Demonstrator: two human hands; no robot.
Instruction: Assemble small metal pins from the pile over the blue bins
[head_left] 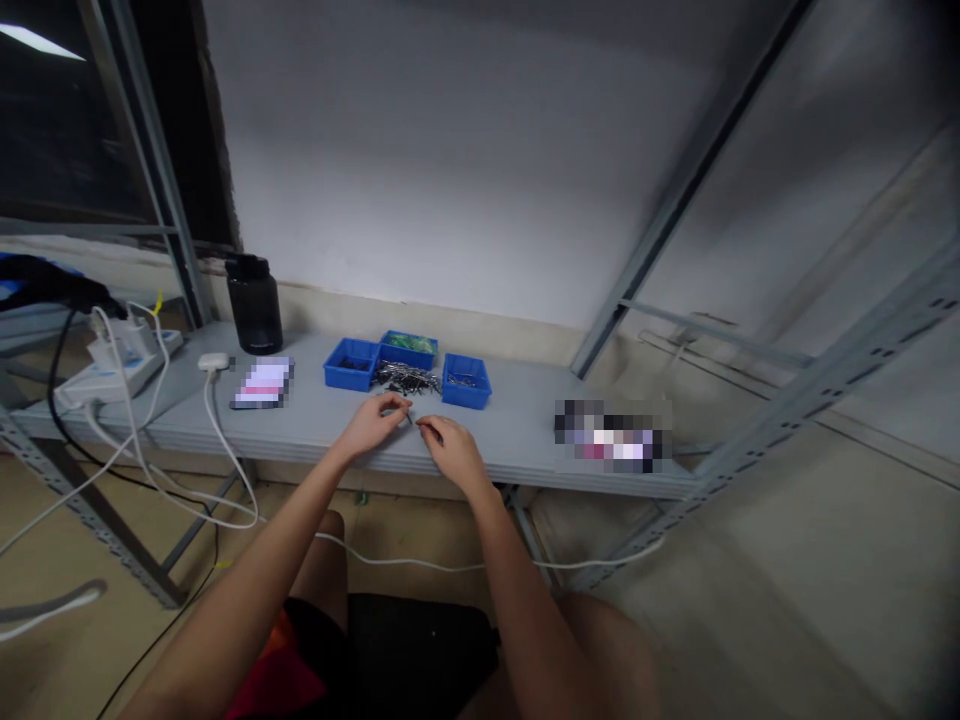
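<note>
Close to the shelf's front edge, my left hand (377, 421) pinches a small dark piece (409, 416) between thumb and fingertips. My right hand (448, 441) is just to the right, its fingertips pressed together near that piece; anything in them is too small to name. Beyond the hands lies a pile of thin metal and black parts (406, 378). Around the pile stand three blue trays: the left one (351, 378) with dark parts, the back one (409, 356) with green items, and the right one (466, 394) with small metal parts.
On the grey shelf (315, 420) stand a dark bottle (255, 308), a blurred phone (262, 384), a white charger (214, 361) and a power strip (120, 375) with trailing cables. A pixelated object (609, 437) lies right. Metal posts (690, 180) frame the shelf.
</note>
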